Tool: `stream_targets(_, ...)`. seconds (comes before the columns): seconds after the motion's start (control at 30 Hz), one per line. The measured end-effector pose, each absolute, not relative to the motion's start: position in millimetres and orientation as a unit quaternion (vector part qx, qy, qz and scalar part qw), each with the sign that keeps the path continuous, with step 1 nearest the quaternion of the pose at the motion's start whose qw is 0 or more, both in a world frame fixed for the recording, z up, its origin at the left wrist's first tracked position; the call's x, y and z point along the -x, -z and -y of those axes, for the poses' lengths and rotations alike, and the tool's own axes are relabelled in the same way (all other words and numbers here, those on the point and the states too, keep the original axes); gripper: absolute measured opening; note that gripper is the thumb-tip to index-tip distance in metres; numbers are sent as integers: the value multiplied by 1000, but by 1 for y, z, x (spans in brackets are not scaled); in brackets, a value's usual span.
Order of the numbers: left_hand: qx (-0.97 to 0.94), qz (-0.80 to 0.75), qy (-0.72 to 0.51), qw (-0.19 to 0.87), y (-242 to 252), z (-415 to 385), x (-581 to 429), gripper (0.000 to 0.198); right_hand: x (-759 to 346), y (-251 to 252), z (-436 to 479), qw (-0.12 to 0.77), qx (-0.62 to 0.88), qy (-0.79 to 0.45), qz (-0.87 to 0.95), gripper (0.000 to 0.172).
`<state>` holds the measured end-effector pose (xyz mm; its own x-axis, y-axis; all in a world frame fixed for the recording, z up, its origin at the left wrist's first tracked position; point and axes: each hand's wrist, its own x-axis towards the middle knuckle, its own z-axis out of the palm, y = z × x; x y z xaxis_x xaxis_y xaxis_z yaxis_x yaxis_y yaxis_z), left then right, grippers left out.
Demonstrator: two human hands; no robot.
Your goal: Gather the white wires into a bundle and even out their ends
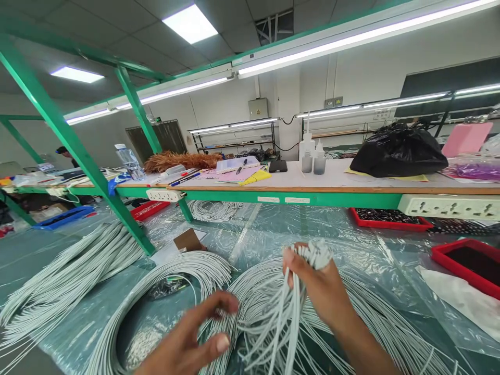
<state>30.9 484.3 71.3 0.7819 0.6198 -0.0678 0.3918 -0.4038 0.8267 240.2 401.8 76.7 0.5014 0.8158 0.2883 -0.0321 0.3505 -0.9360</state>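
My right hand (318, 281) grips a thick bundle of white cables (297, 312) near their ends, and the strands hang down below my fist. My left hand (187, 336) is open just left of that bundle, its fingers apart and holding nothing. Large loops of the same white cable (351, 307) spread across the plastic sheeting (258, 234) beneath my hands. Another coil of white cable (187, 268) lies to the left, and a long bundle of white cable (74, 265) lies further left.
A green steel workbench frame (74, 156) stands ahead, with a post at left. Its top holds a black bag (398, 151) and bottles. Power strips (449, 207) run along its edge. A red tray (449, 249) sits at right. A person (66, 153) stands far off.
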Motion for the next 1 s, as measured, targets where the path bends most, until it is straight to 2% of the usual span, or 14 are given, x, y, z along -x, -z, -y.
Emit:
stream_targets(0.07,-830,-261,-225,438,-106,-492,-43,76,-243,-112,-413,695,489,-264,456,39)
stream_targets(0.1,-834,-230,-232,445,-125,-493,-54,86,-243,-130,-420,695,484,-239,476,38)
stream_targets(0.17,-834,-178,-255,455,-161,-492,-82,89,-241,-165,-435,707,465,-173,504,35)
stream_targets(0.23,-850,-139,-275,427,-193,-490,-110,75,-238,-198,-447,715,454,-111,519,34)
stream_targets(0.3,-836,-139,-294,441,-216,-492,-129,45,-237,-228,-454,709,451,-91,535,35)
stream_targets(0.4,-821,-88,-260,500,-234,-498,-136,21,-238,-261,-453,664,403,-178,604,39)
stream_targets(0.53,-798,6,-151,584,-235,-497,-131,15,-244,-279,-447,563,327,-256,714,38)
stream_targets(0.6,-763,12,-165,625,-231,-493,-132,9,-251,-280,-448,557,343,-210,727,41)
stream_targets(0.7,-713,4,-214,667,-224,-489,-136,19,-263,-277,-453,579,400,-72,706,44)
stream_targets(0.73,-706,2,-217,674,-222,-489,-138,21,-267,-277,-455,587,413,-18,696,50)
stream_targets(0.83,-696,-10,-199,690,-216,-491,-140,17,-276,-277,-457,597,407,137,678,88)
stream_targets(0.87,-695,-16,-188,694,-215,-491,-140,16,-278,-277,-457,591,399,168,681,93)
stream_targets(0.9,-694,-22,-180,697,-213,-492,-139,16,-280,-277,-456,578,393,178,693,89)
stream_targets(1.0,-698,-35,-180,693,-206,-491,-136,16,-281,-275,-452,518,407,108,744,46)
